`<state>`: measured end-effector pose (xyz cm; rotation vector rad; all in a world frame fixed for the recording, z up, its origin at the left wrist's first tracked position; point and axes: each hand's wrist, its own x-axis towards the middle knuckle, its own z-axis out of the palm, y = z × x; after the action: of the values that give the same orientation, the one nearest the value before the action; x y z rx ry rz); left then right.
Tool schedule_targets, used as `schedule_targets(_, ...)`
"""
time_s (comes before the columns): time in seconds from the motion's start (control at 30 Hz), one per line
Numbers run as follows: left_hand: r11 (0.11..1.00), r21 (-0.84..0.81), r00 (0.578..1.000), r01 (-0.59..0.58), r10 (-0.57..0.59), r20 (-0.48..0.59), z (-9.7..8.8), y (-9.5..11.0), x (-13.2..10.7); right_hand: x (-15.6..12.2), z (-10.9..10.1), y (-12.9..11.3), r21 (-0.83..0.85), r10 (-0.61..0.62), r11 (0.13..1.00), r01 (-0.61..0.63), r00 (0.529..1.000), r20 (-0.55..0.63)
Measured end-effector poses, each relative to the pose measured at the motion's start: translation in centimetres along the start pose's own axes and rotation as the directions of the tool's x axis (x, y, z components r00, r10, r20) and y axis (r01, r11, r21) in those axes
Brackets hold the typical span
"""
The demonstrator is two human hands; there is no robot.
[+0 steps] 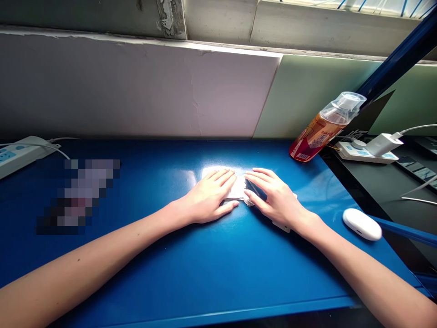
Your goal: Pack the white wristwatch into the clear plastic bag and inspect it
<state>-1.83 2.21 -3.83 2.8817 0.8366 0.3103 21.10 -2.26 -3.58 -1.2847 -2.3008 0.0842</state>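
Both my hands rest on a flat white object (239, 187), perhaps a phone or a case, lying on the blue table (205, 264). My left hand (210, 196) lies flat on its left part with fingers stretched out. My right hand (273, 196) covers its right part, fingers extended, thumb near a small dark piece (255, 189) and a bit of white material (248, 200). A white corner (282, 226) shows under my right wrist. What the dark piece is I cannot make out.
A tilted bottle of orange-red liquid (321, 132) leans at the table's far right. A white oval case (362, 224) lies near the right edge. Power strips sit at far left (17, 157) and right (365, 152), the right one with a charger. A blurred patch (78, 196) lies at left.
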Motion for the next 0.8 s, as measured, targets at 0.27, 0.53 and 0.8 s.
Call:
schedule_targets(0.27,0.994,-0.106,0.997,-0.042,0.036,-0.065,0.1,-0.2,-0.3,0.0,-0.4,0.8,-0.015,-0.028,0.999,0.032,0.981,0.194)
schedule_targets(0.53,0.987,-0.033,0.987,0.158,-0.159,-0.025,0.1,0.1,-0.1,0.2,-0.8,0.9,0.030,-0.006,1.000,0.001,0.987,0.159)
schedule_targets(0.8,0.996,-0.061,0.997,0.064,-0.066,-0.033,0.3,-0.4,-0.3,0.3,-0.9,2.1,0.017,-0.054,0.998,0.054,0.999,0.000)
